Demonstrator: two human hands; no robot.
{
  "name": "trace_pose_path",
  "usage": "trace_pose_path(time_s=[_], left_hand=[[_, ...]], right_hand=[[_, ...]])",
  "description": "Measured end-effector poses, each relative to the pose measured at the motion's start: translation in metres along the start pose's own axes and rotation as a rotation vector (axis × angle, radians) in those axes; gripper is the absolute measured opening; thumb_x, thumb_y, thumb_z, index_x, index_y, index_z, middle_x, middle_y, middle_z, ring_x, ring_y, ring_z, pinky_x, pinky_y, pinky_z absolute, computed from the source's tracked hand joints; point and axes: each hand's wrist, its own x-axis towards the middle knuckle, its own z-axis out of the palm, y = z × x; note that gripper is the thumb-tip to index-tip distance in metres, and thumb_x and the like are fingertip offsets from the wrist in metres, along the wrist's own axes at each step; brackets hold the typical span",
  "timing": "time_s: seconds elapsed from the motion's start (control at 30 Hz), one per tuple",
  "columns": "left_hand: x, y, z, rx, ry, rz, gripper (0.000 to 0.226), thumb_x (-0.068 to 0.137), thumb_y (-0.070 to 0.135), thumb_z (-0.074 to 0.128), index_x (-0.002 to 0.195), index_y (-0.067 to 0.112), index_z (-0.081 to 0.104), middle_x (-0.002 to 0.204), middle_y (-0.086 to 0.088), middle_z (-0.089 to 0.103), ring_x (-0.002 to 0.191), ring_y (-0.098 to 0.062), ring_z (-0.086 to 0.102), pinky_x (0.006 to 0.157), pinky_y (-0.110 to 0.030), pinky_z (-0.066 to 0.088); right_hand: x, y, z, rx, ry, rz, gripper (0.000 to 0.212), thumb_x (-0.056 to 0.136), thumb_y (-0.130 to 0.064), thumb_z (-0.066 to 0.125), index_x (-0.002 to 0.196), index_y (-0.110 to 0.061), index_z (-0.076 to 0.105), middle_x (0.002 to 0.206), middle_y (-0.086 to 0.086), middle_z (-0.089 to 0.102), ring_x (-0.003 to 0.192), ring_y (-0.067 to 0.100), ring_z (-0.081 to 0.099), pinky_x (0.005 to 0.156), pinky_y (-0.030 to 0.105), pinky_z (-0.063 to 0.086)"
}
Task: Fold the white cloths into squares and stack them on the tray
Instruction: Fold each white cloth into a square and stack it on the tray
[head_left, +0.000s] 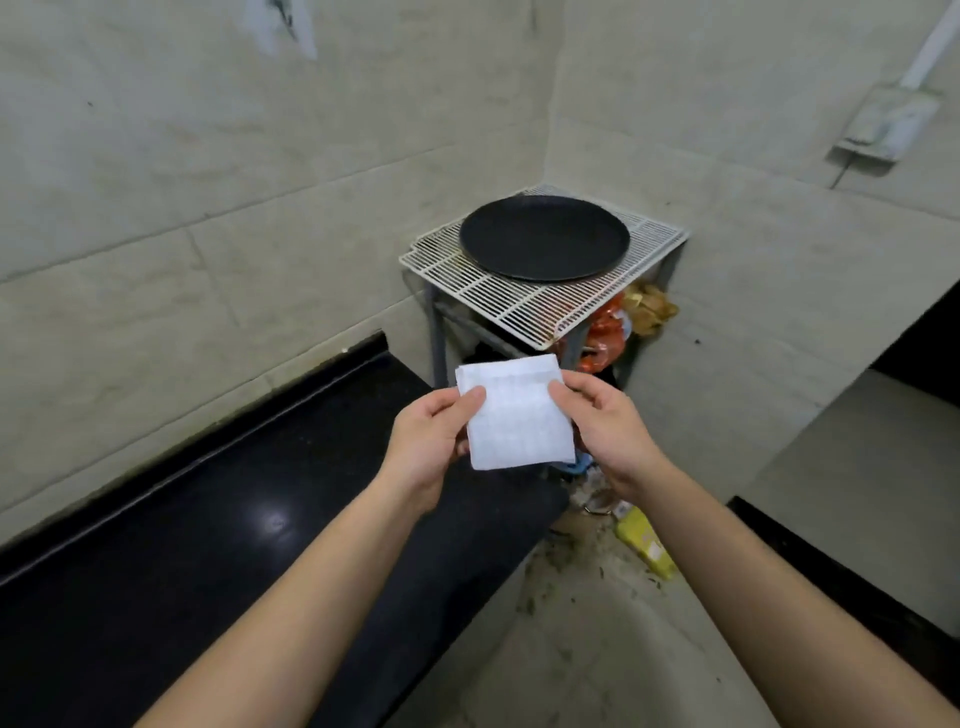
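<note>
**Held item.** The folded white woven cloth square (517, 415) is held in the air between the two hands. The left hand (431, 441) pinches its left edge, thumb on the near face. The right hand (605, 423) pinches its upper right edge in the same way. Both hands are clamped on the cloth, which touches no surface.

**Hazards.**
- The cloth is thin, limp and layered, and only the pinch holds the folds together. If one hand releases early, the layers are likely to fall open and the square is lost.
- The free lower corner hangs below the hands, so it may drag or curl under at set-down.
- The round black shallow-rimmed tray (544, 236) sits ahead of and above the hands, well apart from them. It lies on a white wire grid rack (524, 306) and reaches close to the rack's edges. A push at its rim could slide the tray on the wires.
- The rack rests loosely on a grey metal frame, so downward pressure near a corner may tip it.
- A dropped cloth would land on the soiled pale floor (597, 649) below the right hand, among scattered debris and a yellow packet (647, 545).

**Materials.** The cloth shows a faint grid weave and a matte surface. The tray is matte, dark and empty. The glossy black stone tabletop (234, 519) runs below and to the left of the left hand. Orange plastic bags (602, 332) sit under the rack, just beyond the hands. Pale matte tiles cover the walls.
</note>
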Motion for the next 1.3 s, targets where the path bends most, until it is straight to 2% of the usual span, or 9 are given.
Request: trace_pose_path(time_s=[0.1,0.2,0.43,0.57,0.63,0.7,0.93,1.1,1.3], left_hand=[[0.032,0.005,0.041,0.025,-0.026,-0.018,0.023,0.091,0.027,0.071,0.104,0.009,0.073,0.099,-0.007,0.077,0.09,-0.025,0.072,0.078,-0.041,0.059],[0.067,0.008,0.081,0.039,-0.029,-0.022,0.022,0.09,0.027,0.072,0.102,0.008,0.074,0.097,-0.009,0.077,0.086,-0.024,0.07,0.076,-0.039,0.057],[0.147,0.013,0.173,0.013,0.111,-0.028,0.019,0.088,0.024,0.074,0.094,0.007,0.07,0.097,-0.012,0.077,0.082,-0.023,0.071,0.078,-0.039,0.059],[0.185,0.031,0.215,-0.005,0.24,-0.037,0.015,0.09,0.024,0.072,0.092,0.009,0.07,0.092,-0.008,0.077,0.077,-0.02,0.072,0.063,-0.033,0.056],[0.199,0.039,0.219,0.009,0.307,-0.02,0.014,0.09,0.024,0.073,0.089,0.01,0.07,0.093,-0.009,0.077,0.081,-0.022,0.071,0.069,-0.037,0.059],[0.216,0.047,0.221,0.004,0.376,-0.003,0.013,0.091,0.02,0.071,0.087,0.008,0.07,0.095,-0.012,0.076,0.084,-0.025,0.071,0.076,-0.04,0.06],[0.276,0.071,0.203,-0.006,0.47,-0.034,0.012,0.092,0.002,0.057,0.097,0.003,0.068,0.103,-0.015,0.071,0.084,-0.025,0.069,0.058,-0.031,0.054],[0.327,0.072,0.182,0.048,0.526,-0.049,0.025,0.091,-0.002,0.058,0.115,0.004,0.062,0.109,-0.014,0.07,0.094,-0.03,0.071,0.067,-0.039,0.06],[0.379,0.08,0.163,0.136,0.596,-0.046,0.041,0.082,-0.003,0.068,0.119,0.008,0.053,0.107,-0.013,0.066,0.094,-0.032,0.069,0.082,-0.05,0.06]], right_hand=[[0.03,0.001,-0.037,0.028,0.061,0.006,0.024,0.099,-0.027,0.062,0.122,-0.019,0.067,0.103,-0.007,0.077,0.092,0.009,0.073,0.068,0.022,0.056],[0.068,0.001,-0.073,0.039,0.073,-0.002,0.023,0.099,-0.027,0.063,0.12,-0.02,0.067,0.105,-0.006,0.076,0.092,0.008,0.073,0.068,0.02,0.056],[0.179,-0.01,-0.146,0.006,0.023,-0.039,0.032,0.093,-0.031,0.069,0.12,-0.014,0.068,0.104,0.008,0.076,0.098,0.023,0.072,0.089,0.044,0.059],[0.242,-0.042,-0.176,-0.049,-0.114,-0.047,0.017,0.098,-0.025,0.063,0.113,-0.02,0.068,0.105,0.001,0.075,0.094,0.015,0.072,0.073,0.027,0.059],[0.266,-0.055,-0.179,-0.09,-0.174,-0.054,0.016,0.099,-0.026,0.062,0.113,-0.023,0.068,0.105,-0.004,0.073,0.091,0.007,0.071,0.065,0.017,0.055],[0.289,-0.067,-0.177,-0.129,-0.235,-0.05,0.02,0.099,-0.026,0.061,0.116,-0.023,0.068,0.107,-0.007,0.071,0.093,0.005,0.068,0.066,0.017,0.053],[0.37,-0.084,-0.143,-0.141,-0.417,0.115,0.028,0.098,-0.018,0.058,0.123,-0.023,0.068,0.118,-0.002,0.068,0.107,0.018,0.065,0.098,0.042,0.054],[0.419,-0.076,-0.113,-0.246,-0.396,0.115,0.036,0.095,-0.013,0.057,0.13,-0.022,0.064,0.127,-0.001,0.065,0.113,0.021,0.062,0.1,0.045,0.053],[0.474,-0.075,-0.084,-0.368,-0.363,0.06,0.043,0.095,-0.01,0.057,0.137,-0.019,0.058,0.133,-0.001,0.06,0.117,0.018,0.057,0.102,0.036,0.049]])
